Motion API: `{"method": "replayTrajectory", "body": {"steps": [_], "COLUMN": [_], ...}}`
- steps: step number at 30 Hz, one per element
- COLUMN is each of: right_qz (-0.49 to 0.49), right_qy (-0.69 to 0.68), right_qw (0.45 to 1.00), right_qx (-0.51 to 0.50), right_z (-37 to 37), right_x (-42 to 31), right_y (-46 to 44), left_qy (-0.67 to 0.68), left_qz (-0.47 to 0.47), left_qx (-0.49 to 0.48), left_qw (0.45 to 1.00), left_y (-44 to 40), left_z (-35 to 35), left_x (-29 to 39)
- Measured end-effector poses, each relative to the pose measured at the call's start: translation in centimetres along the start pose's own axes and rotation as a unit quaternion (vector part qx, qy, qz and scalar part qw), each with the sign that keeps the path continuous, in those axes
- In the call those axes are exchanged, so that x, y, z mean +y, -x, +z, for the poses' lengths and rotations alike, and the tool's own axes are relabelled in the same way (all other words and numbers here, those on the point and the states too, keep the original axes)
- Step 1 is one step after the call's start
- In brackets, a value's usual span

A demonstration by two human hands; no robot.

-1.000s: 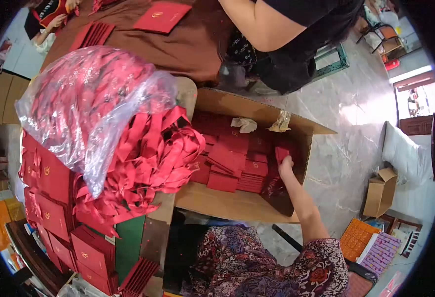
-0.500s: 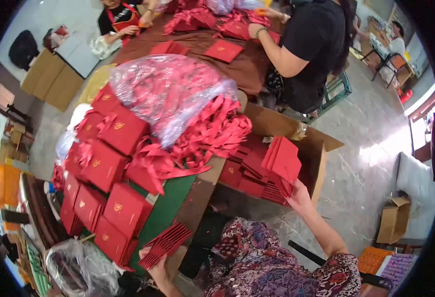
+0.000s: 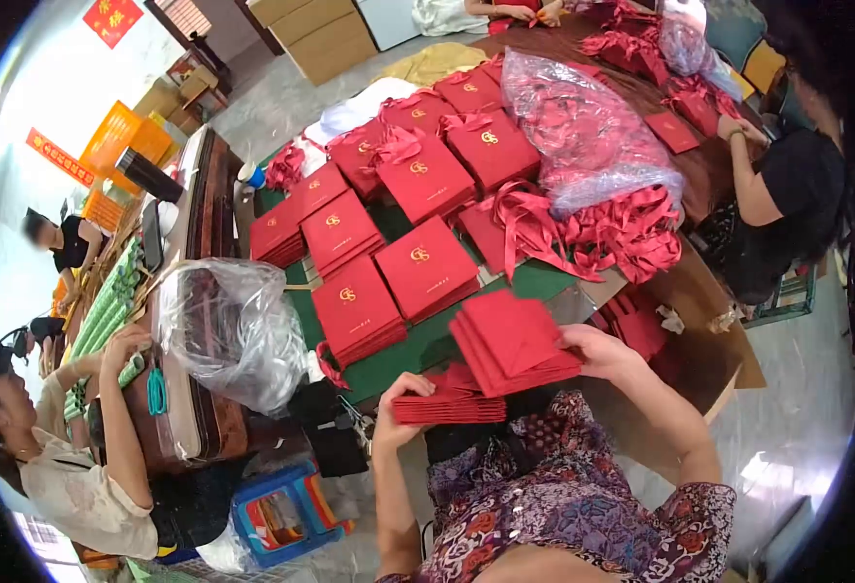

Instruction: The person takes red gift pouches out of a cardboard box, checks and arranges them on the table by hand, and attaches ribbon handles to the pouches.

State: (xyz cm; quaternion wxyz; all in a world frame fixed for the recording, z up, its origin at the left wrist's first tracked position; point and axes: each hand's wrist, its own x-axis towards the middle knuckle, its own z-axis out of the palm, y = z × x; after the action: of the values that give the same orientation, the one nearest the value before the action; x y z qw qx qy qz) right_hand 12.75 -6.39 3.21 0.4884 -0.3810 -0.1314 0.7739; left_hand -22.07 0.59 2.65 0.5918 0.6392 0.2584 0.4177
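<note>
Before you on the table (image 3: 427, 342), packet stacks (image 3: 427, 270) in rows, plastic bag (image 3: 238, 325) to their left, ribbon sack (image 3: 593, 126) to their right; beside the table, at your right, a carton (image 3: 697, 277) with packets (image 3: 633, 321) inside.

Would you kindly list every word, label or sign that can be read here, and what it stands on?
"GS", apparently: gold monogram on the stacked red paper bags.
Small line beneath it: too small to read.
Red wall poster: characters too blurred to read.
Orange-red banner: characters too small to read.
</note>
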Motion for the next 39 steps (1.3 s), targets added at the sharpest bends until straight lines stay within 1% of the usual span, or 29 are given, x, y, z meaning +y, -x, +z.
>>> {"method": "replayTrajectory", "body": {"steps": [2,3,4,6,7,8,9,10,11,12,14,16,17,18,20,21,23,24,26,28,30,31,32,33,34,35,36,38,39], "right_qz": [0.085,0.099,0.102,0.079,0.025,0.015,-0.001,-0.037,-0.096,-0.054,-0.062,-0.038,-0.035,-0.034,0.039,0.04,0.087,0.089,0.09,0.114,0.047,0.027,0.028,-0.004,-0.036,-0.034,-0.032,-0.05,-0.049], "right_qy": [0.051,0.065,0.062,0.142,0.127,0.175,0.295,0.434,0.446,0.463,0.585,0.599,0.588,0.587,0.508,0.507,0.527,0.526,0.458,0.459,0.51,0.535,0.534,0.559,0.581,0.573,0.572,0.553,0.554], "right_qw": [0.995,0.993,0.993,0.985,0.991,0.984,0.956,0.899,0.884,0.877,0.797,0.771,0.789,0.789,0.807,0.808,0.738,0.739,0.706,0.693,0.659,0.639,0.637,0.617,0.597,0.606,0.605,0.639,0.639], "right_qx": [-0.026,0.026,0.026,0.066,-0.031,0.0,0.005,-0.043,-0.104,-0.118,-0.135,-0.212,-0.176,-0.178,-0.297,-0.298,-0.412,-0.412,-0.532,-0.544,-0.55,-0.553,-0.556,-0.554,-0.551,-0.551,-0.553,-0.532,-0.531], "right_z": [-1.7,-2.0,-0.3,2.6,2.0,1.6,3.6,3.7,2.3,3.0,2.8,3.9,4.3,4.2,4.3,5.1,7.0,7.7,9.1,10.0,10.8,11.3,11.5,11.6,11.9,11.9,11.5,10.4,10.2], "right_x": [0.9,1.0,-0.1,-3.1,-3.8,-5.0,-7.7,-9.8,-10.4,-12.0,-13.3,-13.8,-13.1,-12.3,-10.6,-10.3,-9.8,-9.4,-8.2,-7.3,-6.1,-5.9,-5.4,-5.1,-4.8,-4.7,-4.1,-2.7,-2.4], "right_y": [-2.6,-3.2,-2.7,-1.5,-2.0,-2.0,-1.0,-1.3,-2.9,-3.5,-6.0,-8.9,-9.8,-11.6,-15.3,-16.1,-17.6,-18.2,-19.2,-20.1,-20.4,-20.0,-20.1,-20.1,-20.0,-19.7,-19.9,-20.6,-20.6], "left_qy": [-0.024,-0.025,-0.027,-0.027,-0.021,-0.017,-0.015,-0.02,-0.026,-0.024,0.005,0.008,0.012,0.011,0.019,0.019,0.077,0.079,0.082,0.067,0.052,0.066,0.081,0.081,0.07,0.059,0.06,0.054,0.056], "left_qz": [-0.014,-0.018,-0.025,-0.034,-0.047,-0.058,-0.061,-0.071,-0.08,-0.082,-0.098,-0.098,-0.093,-0.094,-0.093,-0.095,-0.069,-0.07,-0.095,-0.118,-0.138,-0.161,-0.184,-0.183,-0.157,-0.131,-0.132,-0.115,-0.115], "left_qx": [-0.027,-0.027,-0.041,-0.054,-0.066,-0.078,-0.08,-0.091,-0.103,-0.105,-0.127,-0.14,-0.152,-0.152,-0.162,-0.161,-0.186,-0.186,-0.18,-0.162,-0.141,-0.117,-0.093,-0.089,-0.067,-0.046,-0.044,-0.049,-0.049], "left_qw": [0.999,0.999,0.998,0.998,0.997,0.995,0.995,0.993,0.991,0.991,0.987,0.985,0.984,0.984,0.982,0.982,0.977,0.977,0.976,0.977,0.979,0.978,0.975,0.976,0.983,0.988,0.988,0.991,0.991], "left_y": [-0.2,-0.2,-0.1,0.0,0.1,-0.1,-0.3,-0.5,-0.7,-0.9,-1.1,-1.8,-2.1,-2.1,-2.3,-2.5,-3.2,-3.5,-3.7,-3.5,-3.0,-2.4,-1.8,-2.1,-2.7,-3.0,-3.0,-3.1,-3.0], "left_z": [0.2,0.1,-0.1,-0.3,-0.6,-0.7,-0.7,-0.5,-0.4,-0.4,-0.5,-0.4,-0.5,-0.6,-0.9,-1.0,-0.9,-0.9,-1.1,-1.4,-2.0,-2.3,-2.6,-2.1,-1.3,-0.8,-0.6,-0.3,-0.4], "left_x": [0.4,0.3,0.2,0.0,-0.1,-0.1,0.0,0.5,0.7,0.4,-0.4,0.0,0.1,-0.2,-0.8,-0.7,-0.6,-0.6,-0.7,-1.1,-2.4,-3.3,-4.1,-3.7,-2.8,-2.1,-1.7,-1.5,-1.6]}}
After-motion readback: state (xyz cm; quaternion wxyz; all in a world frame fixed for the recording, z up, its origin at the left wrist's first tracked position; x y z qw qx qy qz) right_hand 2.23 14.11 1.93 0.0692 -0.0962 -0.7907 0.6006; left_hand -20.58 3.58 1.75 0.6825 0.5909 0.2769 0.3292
